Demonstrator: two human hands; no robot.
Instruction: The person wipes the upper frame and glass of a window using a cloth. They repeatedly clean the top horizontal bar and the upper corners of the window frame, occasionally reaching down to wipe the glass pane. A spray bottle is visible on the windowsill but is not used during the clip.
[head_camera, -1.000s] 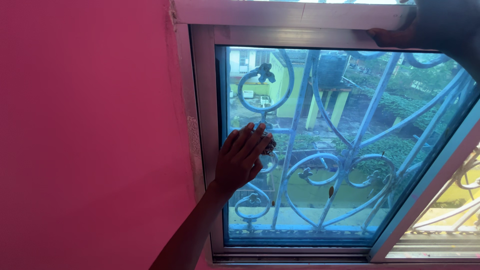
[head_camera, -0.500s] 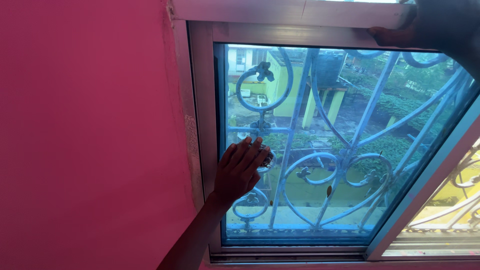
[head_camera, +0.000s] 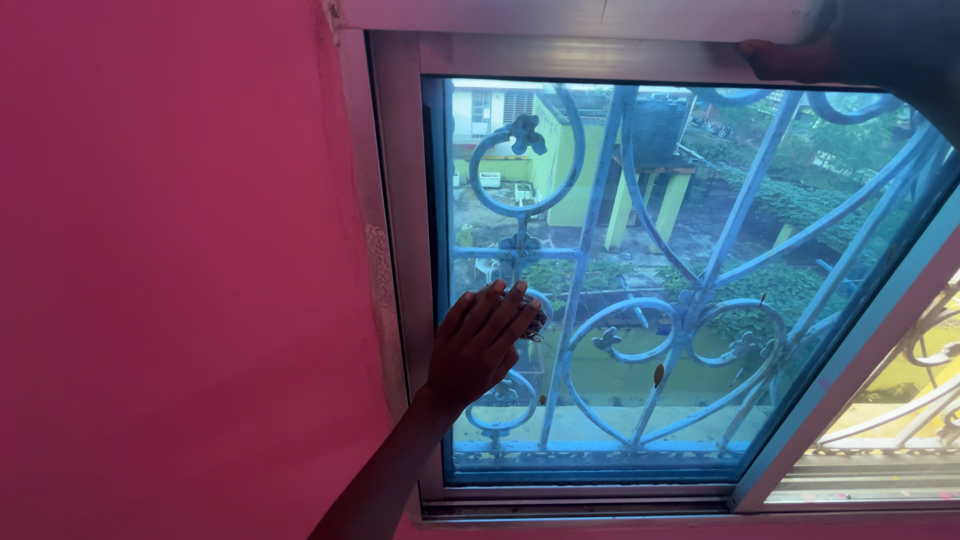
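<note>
Your left hand (head_camera: 478, 345) has slid lower on the blue-tinted window glass (head_camera: 650, 250) — fingers pressing a small dark scrubbing pad (head_camera: 534, 318) (right hand's (head_camera: 790, 60) grip on the frame unclear).

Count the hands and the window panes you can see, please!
Hands: 2, the left hand flat on the blue-tinted pane over a small scrubber, the right hand on the top frame.
Window panes: 2, the blue-tinted one and a clear pane.
Total: 4.
</note>
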